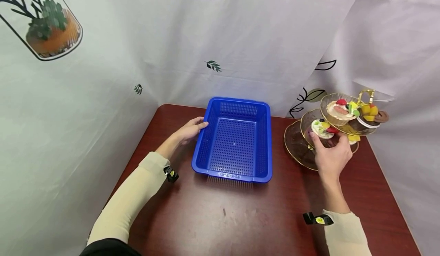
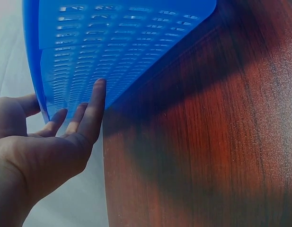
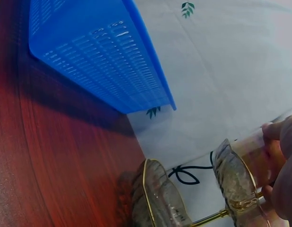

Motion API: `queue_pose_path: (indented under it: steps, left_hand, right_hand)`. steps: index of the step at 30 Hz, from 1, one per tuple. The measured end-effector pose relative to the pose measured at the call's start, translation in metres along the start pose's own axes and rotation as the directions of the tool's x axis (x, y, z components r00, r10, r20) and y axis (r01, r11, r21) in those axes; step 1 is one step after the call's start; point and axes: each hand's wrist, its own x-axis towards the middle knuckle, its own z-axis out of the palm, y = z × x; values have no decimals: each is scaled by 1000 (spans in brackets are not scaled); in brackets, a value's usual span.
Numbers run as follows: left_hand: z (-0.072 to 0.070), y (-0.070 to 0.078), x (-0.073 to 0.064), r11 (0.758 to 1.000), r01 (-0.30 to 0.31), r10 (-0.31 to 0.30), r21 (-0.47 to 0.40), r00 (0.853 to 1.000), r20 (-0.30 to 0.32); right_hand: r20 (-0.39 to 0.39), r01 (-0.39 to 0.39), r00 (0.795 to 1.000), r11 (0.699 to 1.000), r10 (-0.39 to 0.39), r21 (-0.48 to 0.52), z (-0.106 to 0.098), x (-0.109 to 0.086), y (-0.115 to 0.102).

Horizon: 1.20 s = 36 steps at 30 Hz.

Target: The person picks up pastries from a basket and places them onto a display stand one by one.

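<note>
My left hand [image 1: 188, 130] holds the left rim of a blue plastic basket [image 1: 233, 177], its thumb over the edge and its fingers along the perforated outer wall [image 2: 131, 42]. No contents show in the basket. On the right stands a tiered glass cake stand [image 1: 298, 154] with gold rims. My right hand [image 1: 332, 157] reaches to its middle tier and grips a small cake [image 1: 319, 128] with white cream and fruit, thumb on the left and fingers on the right. In the right wrist view the hand partly hides that cake [image 3: 261, 158].
The top tier carries a fruit tart [image 1: 338, 112] and a dark cupcake [image 1: 368, 122] under a gold handle [image 1: 367, 92]. Something yellow [image 1: 354, 138] shows below that tier. The brown table [image 1: 220, 217] meets a white patterned cloth [image 1: 258, 49] behind and at both sides.
</note>
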Motion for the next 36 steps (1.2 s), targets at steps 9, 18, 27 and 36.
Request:
queue_pose_path:
  steps: [9,18,27,36]
  left_hand:
    - [0,1,2,1000,9,-9,-10,1000,7]
    - [2,2,-1,1000,16,-15,-14,1000,2]
    - [2,2,-2,1000,13,-13,-7,1000,-5]
    - [2,3,-2,1000,11,-11,4,1000,-5]
  right_hand:
    - [-11,97,995,994,-98,-43,4,1,7]
    - [36,170,985,983,-168,-64,3,4,13]
    - [21,167,986,985,-166,-52,4,3,15]
    - [-25,153,988,988,-154,-10,7,-1,20]
